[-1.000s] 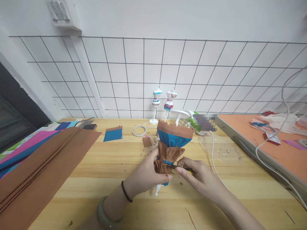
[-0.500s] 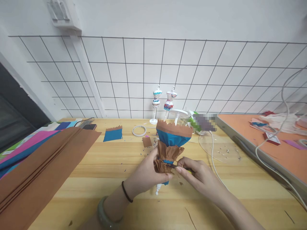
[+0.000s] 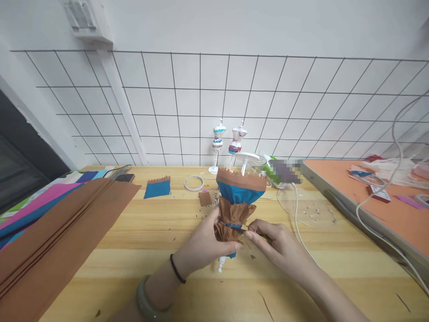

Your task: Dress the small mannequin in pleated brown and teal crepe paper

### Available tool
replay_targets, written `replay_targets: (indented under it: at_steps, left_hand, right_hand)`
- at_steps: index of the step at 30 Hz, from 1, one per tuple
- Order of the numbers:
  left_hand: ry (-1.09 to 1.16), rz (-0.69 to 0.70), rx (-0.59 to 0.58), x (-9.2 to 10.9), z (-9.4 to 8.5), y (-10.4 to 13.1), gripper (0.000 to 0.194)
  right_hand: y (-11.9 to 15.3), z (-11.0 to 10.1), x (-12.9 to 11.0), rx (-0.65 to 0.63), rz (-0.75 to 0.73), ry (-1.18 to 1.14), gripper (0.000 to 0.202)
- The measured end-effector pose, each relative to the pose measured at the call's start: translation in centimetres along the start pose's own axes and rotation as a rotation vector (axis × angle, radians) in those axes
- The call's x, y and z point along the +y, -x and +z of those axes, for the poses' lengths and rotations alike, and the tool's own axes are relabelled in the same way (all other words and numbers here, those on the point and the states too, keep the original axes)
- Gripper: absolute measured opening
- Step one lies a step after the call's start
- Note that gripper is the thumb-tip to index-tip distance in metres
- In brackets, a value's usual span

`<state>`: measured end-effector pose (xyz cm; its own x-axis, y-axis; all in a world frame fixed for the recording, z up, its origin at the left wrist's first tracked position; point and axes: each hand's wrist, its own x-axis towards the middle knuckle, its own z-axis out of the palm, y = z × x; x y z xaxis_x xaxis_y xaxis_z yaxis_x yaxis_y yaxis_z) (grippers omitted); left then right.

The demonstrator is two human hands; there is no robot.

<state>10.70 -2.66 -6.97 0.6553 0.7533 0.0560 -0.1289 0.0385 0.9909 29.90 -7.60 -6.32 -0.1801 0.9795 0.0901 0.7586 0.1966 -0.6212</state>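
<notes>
A small mannequin in a blue and brown crepe paper dress lies upside down over the table, its white neck knob toward me and its white round base pointing away. My left hand is wrapped round the gathered brown paper from the left. In my right hand is a dark, thin-tipped tool with some yellow on its handle. Its tip touches the dress at the narrow blue band. The tool's exact kind is hard to make out.
Two painted mannequins stand by the tiled wall. A tape roll and a blue-brown paper piece lie behind my hands. Brown paper sheets cover the left side. A white cable and an orange board are at right.
The tool's tip has shifted slightly left across the blue band of the dress. Both hands keep their hold, and the view has moved a little.
</notes>
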Motion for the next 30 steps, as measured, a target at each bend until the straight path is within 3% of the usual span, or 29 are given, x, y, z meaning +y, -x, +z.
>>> replay_targets:
  at_steps: [10, 17, 30]
  left_hand:
    - [-0.047, 0.021, 0.026, -0.2, -0.2, -0.1, 0.059]
    - [-0.124, -0.002, 0.112, 0.1, -0.2, -0.2, 0.061]
    - [-0.242, 0.063, 0.206, -0.3, 1.0, 0.0, 0.067]
  right_hand:
    - [0.0, -0.6, 0.0, -0.028, -0.026, 0.028, 0.038]
    - [0.1, -0.8, 0.4, -0.007, -0.01, 0.032, 0.039]
    - [0.2, -0.3, -0.2, -0.011, -0.049, 0.07, 0.036]
